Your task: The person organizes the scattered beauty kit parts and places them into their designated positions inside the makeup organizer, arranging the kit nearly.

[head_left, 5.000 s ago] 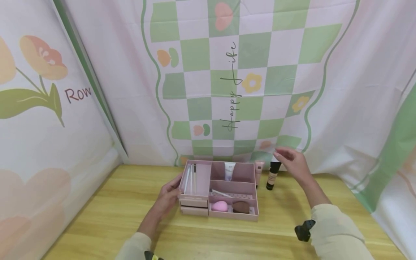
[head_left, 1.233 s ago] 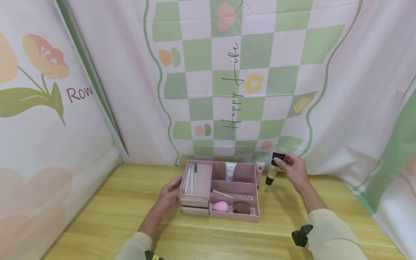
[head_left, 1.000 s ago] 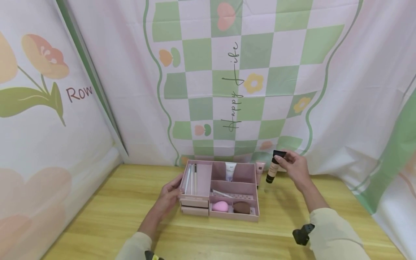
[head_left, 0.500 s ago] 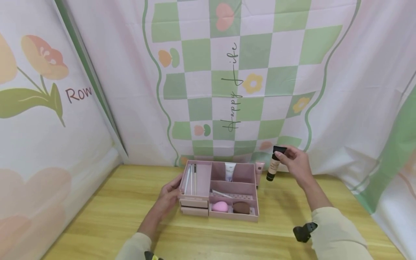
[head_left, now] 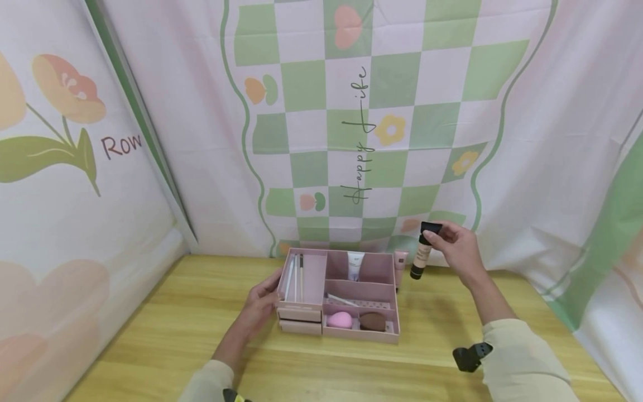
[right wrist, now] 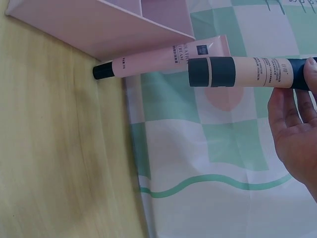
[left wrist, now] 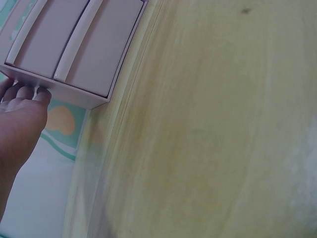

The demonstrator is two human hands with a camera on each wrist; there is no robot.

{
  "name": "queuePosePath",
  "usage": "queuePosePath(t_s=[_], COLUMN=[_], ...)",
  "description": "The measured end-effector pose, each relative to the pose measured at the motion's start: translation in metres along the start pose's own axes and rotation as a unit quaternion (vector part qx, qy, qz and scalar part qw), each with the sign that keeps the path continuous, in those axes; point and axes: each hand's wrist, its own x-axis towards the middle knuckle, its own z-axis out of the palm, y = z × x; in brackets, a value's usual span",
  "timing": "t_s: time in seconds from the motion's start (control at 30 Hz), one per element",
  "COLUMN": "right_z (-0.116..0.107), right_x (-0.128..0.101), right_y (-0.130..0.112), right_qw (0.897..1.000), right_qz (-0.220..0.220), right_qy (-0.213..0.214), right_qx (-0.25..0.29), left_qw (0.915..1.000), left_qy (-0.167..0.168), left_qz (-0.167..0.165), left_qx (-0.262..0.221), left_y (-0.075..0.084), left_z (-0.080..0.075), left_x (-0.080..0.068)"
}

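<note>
Your right hand (head_left: 459, 248) pinches the tube (head_left: 422, 251) by its top, clear of the table (head_left: 150, 335), right of the organizer (head_left: 387, 335) with open wood below. Your left hand (head_left: 258, 307) rests on the organizer's left wall, fingers straight. Only the right wrist view shows the pink tube (right wrist: 163, 59) standing against the organizer.

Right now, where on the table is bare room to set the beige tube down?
Bare wood lies right of the pink organizer, below the beige tube in the right hand, and along the front edge. Crowded: the pink tube by the organizer's back right corner.
</note>
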Motion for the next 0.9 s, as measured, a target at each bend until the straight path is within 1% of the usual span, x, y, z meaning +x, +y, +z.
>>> queuePosePath(t_s=[0.13, 0.2, 0.37, 0.47, 0.67, 0.9], right_z=[0.000, 0.000, 0.001, 0.002, 0.007, 0.016], right_x=[0.001, 0.001, 0.001, 0.002, 0.003, 0.004], right_y=[-0.004, -0.006, -0.012, -0.015, -0.022, -0.027], right_qw=[1.000, 1.000, 1.000, 1.000, 0.999, 0.997], right_qz=[0.000, 0.000, -0.002, -0.005, -0.018, -0.036], right_qy=[-0.001, -0.004, -0.011, -0.011, -0.013, -0.032], right_qx=[-0.006, -0.008, 0.000, 0.004, 0.026, 0.057], left_qw=[1.0000, 1.0000, 0.9999, 0.9999, 1.0000, 1.0000], left_qy=[-0.001, -0.007, -0.016, -0.015, -0.009, -0.004], left_qz=[0.001, 0.002, -0.001, -0.001, -0.001, 0.000], left_qx=[0.001, 0.003, 0.004, 0.001, 0.001, 0.003], left_y=[0.000, 0.000, 0.000, 0.000, -0.001, -0.001], left_z=[0.000, -0.001, -0.002, -0.002, -0.002, -0.002], left_x=[0.000, 0.000, 0.000, 0.000, 0.000, 0.000])
